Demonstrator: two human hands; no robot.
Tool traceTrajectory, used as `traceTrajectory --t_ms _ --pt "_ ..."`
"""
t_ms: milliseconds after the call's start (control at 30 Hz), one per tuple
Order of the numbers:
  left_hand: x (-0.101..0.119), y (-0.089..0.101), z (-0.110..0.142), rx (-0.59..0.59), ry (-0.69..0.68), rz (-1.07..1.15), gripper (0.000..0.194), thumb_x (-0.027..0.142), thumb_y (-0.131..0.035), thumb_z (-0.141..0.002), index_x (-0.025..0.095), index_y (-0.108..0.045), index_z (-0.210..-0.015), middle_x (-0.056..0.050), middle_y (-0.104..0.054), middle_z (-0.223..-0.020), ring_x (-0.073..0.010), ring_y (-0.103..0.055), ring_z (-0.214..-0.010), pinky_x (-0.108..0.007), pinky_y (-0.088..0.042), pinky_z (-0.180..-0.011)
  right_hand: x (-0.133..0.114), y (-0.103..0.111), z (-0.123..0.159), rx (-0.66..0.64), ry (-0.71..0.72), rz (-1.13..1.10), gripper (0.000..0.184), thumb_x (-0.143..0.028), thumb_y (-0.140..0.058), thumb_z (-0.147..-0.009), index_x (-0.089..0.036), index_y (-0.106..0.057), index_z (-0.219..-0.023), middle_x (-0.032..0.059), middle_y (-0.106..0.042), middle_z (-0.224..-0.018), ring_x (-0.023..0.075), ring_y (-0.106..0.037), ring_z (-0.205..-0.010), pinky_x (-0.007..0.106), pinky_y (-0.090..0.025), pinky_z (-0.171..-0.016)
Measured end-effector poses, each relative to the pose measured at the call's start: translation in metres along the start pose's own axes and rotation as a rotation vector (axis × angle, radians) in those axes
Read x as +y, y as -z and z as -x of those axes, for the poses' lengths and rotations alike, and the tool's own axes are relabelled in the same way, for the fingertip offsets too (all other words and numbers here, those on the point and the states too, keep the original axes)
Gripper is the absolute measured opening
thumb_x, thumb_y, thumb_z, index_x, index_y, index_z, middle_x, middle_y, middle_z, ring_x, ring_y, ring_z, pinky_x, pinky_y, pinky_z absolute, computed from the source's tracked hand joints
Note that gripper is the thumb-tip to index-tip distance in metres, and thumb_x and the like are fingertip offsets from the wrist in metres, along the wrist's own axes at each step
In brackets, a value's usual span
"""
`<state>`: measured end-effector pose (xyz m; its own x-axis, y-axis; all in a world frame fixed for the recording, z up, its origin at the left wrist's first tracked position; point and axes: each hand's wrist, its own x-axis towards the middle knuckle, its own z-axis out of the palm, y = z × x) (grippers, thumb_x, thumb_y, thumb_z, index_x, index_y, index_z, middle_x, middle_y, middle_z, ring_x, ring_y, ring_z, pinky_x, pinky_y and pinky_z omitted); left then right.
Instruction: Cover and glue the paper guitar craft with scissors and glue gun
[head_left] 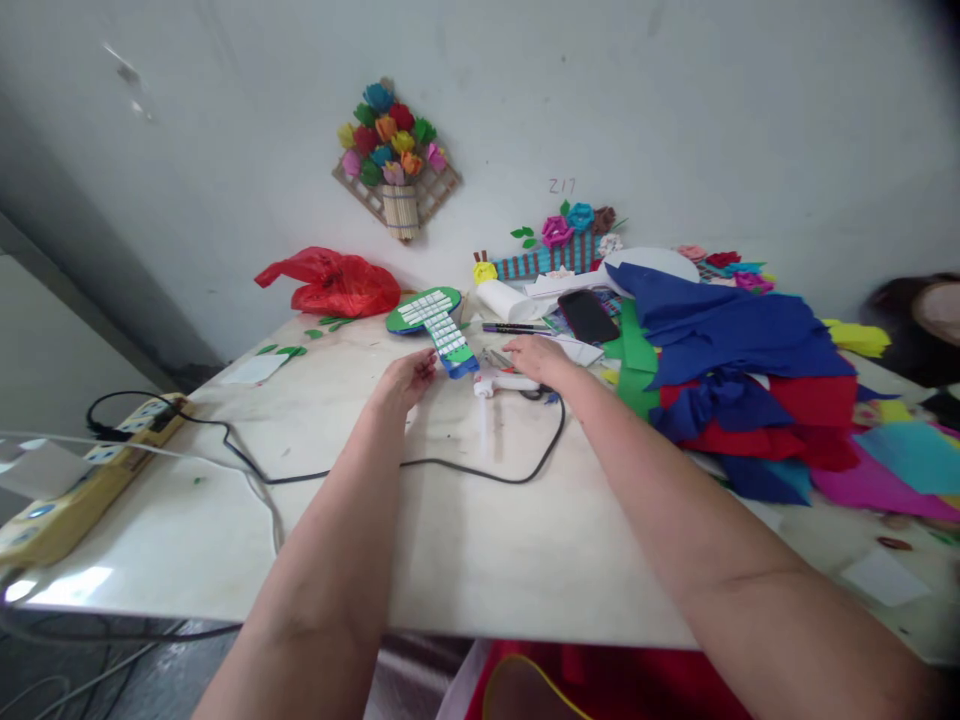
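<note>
My left hand (pixel 411 378) rests on the table with its fingers curled; whatever is in them is too small or hidden to make out. Just right of it lies a green craft piece with rows of white strips (pixel 448 338), a round part behind and a narrow blue-edged part in front. My right hand (pixel 538 358) reaches over the tabletop, fingers stretched out to the left, close to a small metal tool with a reddish handle (pixel 496 360). A white glue gun (pixel 504 382) lies beneath that hand, a clear stick-like piece below its front end.
A black cord (pixel 442 462) loops across the table (pixel 525 560) toward a yellow power strip (pixel 97 475). Behind are a red plastic bag (pixel 341 285), pens (pixel 517 328) and a phone (pixel 589 317). Coloured paper (pixel 742 330) is heaped on the right; a flower decoration (pixel 397 165) hangs on the wall.
</note>
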<state>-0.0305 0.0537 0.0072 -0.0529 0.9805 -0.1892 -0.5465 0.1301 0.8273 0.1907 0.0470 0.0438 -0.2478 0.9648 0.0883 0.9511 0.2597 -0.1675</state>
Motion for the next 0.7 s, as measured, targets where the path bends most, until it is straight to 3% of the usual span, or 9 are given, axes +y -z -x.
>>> traceTrajectory --t_ms 67,200,400,567,700 --pt "0.000 -0.001 0.002 -0.008 0.045 0.045 0.012 0.004 -0.050 -0.077 0.011 -0.060 -0.078 -0.004 -0.057 -0.059 -0.0104 -0.056 -0.053 -0.022 -0.051 -0.056 0.009 0.004 0.000 0.035 -0.100 0.043 0.040 -0.021 -0.046 -0.077 -0.024 -0.063 -0.114 0.0058 -0.059 -0.123 0.0227 -0.056 -0.107 0.028 -0.043 -0.081" --pt "0.000 -0.006 0.006 -0.079 0.099 0.111 0.015 0.005 -0.047 -0.078 0.012 -0.059 -0.083 -0.009 -0.063 -0.074 -0.0162 -0.063 -0.069 -0.028 -0.054 -0.065 0.019 0.006 0.001 -0.084 -0.229 0.117 0.035 -0.020 -0.055 -0.073 -0.019 -0.067 -0.106 0.0106 -0.063 -0.114 0.0230 -0.059 -0.101 0.028 -0.044 -0.076" --pt "0.004 -0.006 0.009 -0.039 0.090 0.273 0.010 0.017 -0.049 -0.083 0.014 -0.057 -0.081 -0.005 -0.062 -0.070 -0.0132 -0.061 -0.064 -0.025 -0.053 -0.062 0.018 0.008 0.001 -0.210 -0.169 0.058 0.034 -0.039 -0.064 -0.070 -0.021 -0.070 -0.099 0.0058 -0.068 -0.104 0.0196 -0.062 -0.091 0.025 -0.044 -0.071" --pt "0.007 -0.002 0.010 -0.037 0.067 0.213 0.016 0.027 -0.044 -0.086 0.018 -0.056 -0.080 -0.002 -0.063 -0.069 -0.0103 -0.057 -0.057 -0.022 -0.050 -0.054 0.014 0.012 0.004 -0.253 -0.157 0.100 0.033 -0.034 -0.064 -0.070 -0.018 -0.070 -0.097 0.0082 -0.068 -0.101 0.0189 -0.062 -0.085 0.024 -0.044 -0.067" --pt "0.006 -0.002 0.012 -0.083 0.026 0.272 0.019 0.024 -0.040 -0.081 0.017 -0.057 -0.086 -0.005 -0.065 -0.073 -0.0147 -0.061 -0.066 -0.029 -0.052 -0.063 0.010 0.013 0.007 -0.228 -0.134 0.112 0.032 -0.035 -0.062 -0.072 -0.015 -0.070 -0.096 0.0107 -0.068 -0.101 0.0190 -0.062 -0.085 0.024 -0.045 -0.066"
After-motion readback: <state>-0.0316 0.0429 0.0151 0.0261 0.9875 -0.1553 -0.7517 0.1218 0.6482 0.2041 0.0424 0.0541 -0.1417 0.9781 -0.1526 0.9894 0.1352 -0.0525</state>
